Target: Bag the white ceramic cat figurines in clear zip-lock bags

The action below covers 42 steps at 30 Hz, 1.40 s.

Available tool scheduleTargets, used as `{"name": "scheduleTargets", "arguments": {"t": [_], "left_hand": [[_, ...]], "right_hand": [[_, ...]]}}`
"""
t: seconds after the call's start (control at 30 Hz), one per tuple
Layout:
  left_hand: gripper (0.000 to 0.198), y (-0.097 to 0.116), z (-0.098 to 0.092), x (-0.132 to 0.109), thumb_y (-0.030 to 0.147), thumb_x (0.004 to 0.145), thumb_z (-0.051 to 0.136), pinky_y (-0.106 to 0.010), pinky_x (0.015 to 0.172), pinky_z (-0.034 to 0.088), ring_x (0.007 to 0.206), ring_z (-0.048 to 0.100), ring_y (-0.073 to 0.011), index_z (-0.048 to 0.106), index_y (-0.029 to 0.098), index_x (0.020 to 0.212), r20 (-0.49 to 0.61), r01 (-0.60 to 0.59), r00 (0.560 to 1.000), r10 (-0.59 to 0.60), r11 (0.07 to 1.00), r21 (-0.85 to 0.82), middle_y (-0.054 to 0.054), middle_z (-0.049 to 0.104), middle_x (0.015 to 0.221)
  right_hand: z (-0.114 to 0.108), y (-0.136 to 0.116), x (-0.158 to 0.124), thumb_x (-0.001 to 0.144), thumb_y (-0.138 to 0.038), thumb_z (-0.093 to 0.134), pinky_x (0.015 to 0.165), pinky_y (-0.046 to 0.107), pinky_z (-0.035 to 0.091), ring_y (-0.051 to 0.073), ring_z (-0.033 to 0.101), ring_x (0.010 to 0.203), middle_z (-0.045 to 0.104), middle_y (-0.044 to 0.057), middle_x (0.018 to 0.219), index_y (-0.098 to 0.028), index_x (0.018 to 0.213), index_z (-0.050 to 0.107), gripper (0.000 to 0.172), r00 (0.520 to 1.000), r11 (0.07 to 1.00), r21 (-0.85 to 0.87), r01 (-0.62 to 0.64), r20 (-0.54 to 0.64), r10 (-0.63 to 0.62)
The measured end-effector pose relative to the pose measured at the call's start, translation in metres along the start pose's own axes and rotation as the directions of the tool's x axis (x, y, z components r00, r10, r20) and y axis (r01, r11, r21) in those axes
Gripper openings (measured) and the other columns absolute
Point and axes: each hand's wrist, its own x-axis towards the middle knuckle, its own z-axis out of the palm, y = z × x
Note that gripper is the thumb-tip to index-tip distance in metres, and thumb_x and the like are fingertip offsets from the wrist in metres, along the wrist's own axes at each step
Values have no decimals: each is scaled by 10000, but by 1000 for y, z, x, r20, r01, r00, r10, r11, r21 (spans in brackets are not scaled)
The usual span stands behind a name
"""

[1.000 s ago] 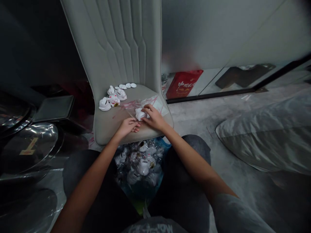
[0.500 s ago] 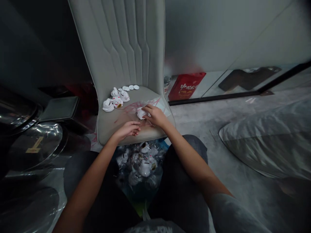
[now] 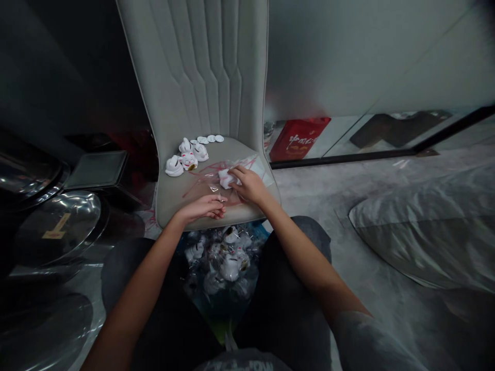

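A clear plastic bag with red print (image 3: 211,183) lies spread on the grey seat of a padded chair (image 3: 174,201). My right hand (image 3: 249,185) presses on it, gripping a white cat figurine (image 3: 225,179) through the film. My left hand (image 3: 203,207) rests at the bag's near edge, fingers curled; whether they pinch the plastic is unclear. Beyond both hands stand several white cat figurines with red markings (image 3: 189,161) and several small white discs (image 3: 211,138). On my lap, a blue bag (image 3: 255,232) holds several wrapped figurines (image 3: 231,267).
Polished metal round lids (image 3: 58,224) and a dark tray (image 3: 96,170) sit left of the chair. Behind it stands a glass partition (image 3: 340,77), with a red box (image 3: 299,139) beyond. A large grey cushion (image 3: 421,221) lies on the floor at right.
The plastic bag now lies flatter across the seat. My left hand has dropped slightly toward the seat's front edge. The whole view has drifted a little, and my right hand stays on the figurine.
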Motion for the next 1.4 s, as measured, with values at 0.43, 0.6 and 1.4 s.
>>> {"name": "scheduleTargets", "arguments": {"t": [0.43,0.6,1.4], "left_hand": [[541,5,6,5,670,770,716,-253,579,494,600,650,-125,688,133,835,-252,51,967,-25,994,99,-69,710,848],[430,3,12,10,554,738,787,-200,497,376,553,587,-95,672,140,741,-255,38,967,6,985,166,-41,699,740],[336,11,15,0,431,659,810,-209,610,416,658,594,-96,658,141,735,-297,48,953,-54,999,-26,-14,676,733]], "right_hand": [[-17,-21,-28,934,-309,578,961,443,494,270,598,1074,631,133,1125,-186,1112,665,233,990,974,200,106,-111,-85],[-9,-30,-34,917,-235,622,791,310,506,182,637,838,694,57,885,-178,900,703,101,970,904,410,124,142,-197],[4,-39,-35,1008,-274,554,833,324,535,195,678,925,740,83,962,-195,1013,725,189,957,923,252,290,-48,-287]]}}
